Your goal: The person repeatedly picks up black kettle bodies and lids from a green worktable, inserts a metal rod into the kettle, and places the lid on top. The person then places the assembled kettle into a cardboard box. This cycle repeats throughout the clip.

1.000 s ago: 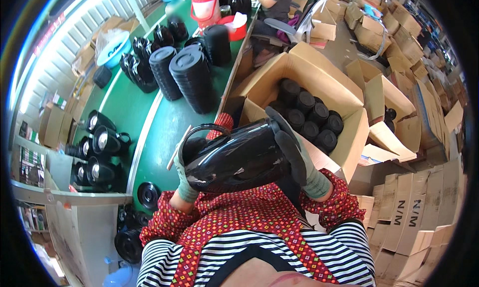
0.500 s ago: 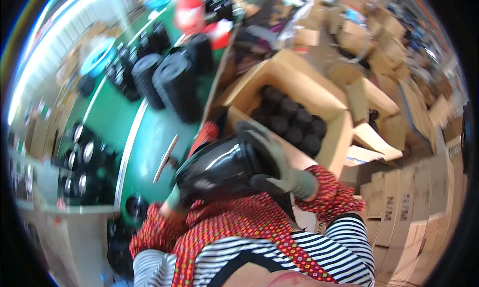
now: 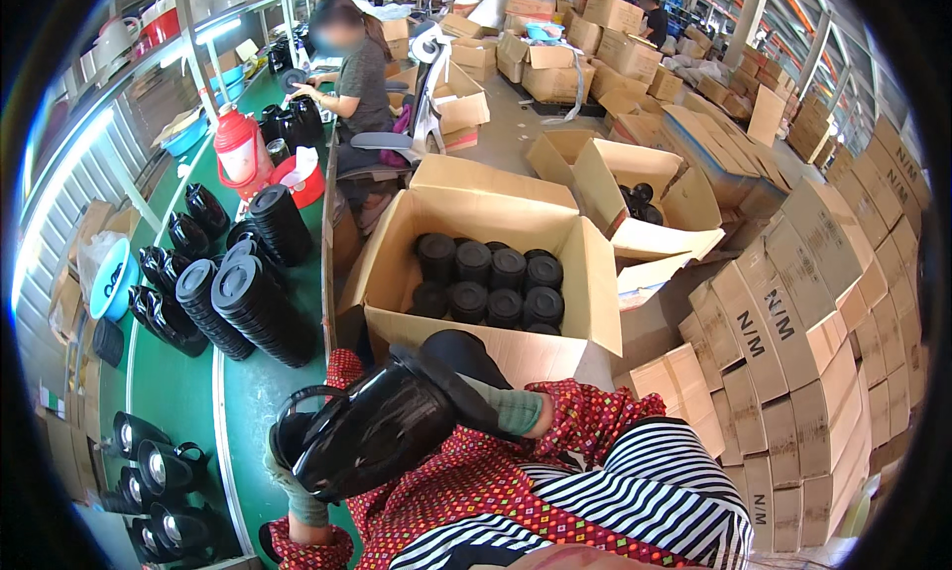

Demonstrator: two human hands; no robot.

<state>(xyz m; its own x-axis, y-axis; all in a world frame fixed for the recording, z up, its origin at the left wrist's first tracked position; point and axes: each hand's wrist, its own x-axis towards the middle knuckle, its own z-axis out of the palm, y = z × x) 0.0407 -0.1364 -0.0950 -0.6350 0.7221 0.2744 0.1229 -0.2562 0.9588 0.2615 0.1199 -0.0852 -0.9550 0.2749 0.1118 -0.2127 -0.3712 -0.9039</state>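
Note:
A shiny black jug-like vessel (image 3: 375,433) lies tilted across my lap, held between both gloved hands. My left hand (image 3: 290,479), in a grey-green glove, is wrapped round its lower left end, beside a looped black handle (image 3: 309,396). At the upper right end is my right hand (image 3: 488,399), its glove closed against the vessel; a dark rounded shape there partly hides its fingers. Just beyond stands an open carton (image 3: 476,334) with several black cylindrical pieces (image 3: 468,300) inside in rows.
On the green bench (image 3: 260,411) at left are stacked black discs (image 3: 260,297), black vessels (image 3: 159,471), a red-and-white jug (image 3: 241,146) and a blue basin (image 3: 114,278). A co-worker (image 3: 365,84) sits farther along near a chair (image 3: 426,104). Brown cartons (image 3: 793,342) are piled at right.
My view has lifted and steadied, bringing the co-worker and far cartons in. The black vessel has tilted, its left end dropping lower. Both hands have kept hold of it.

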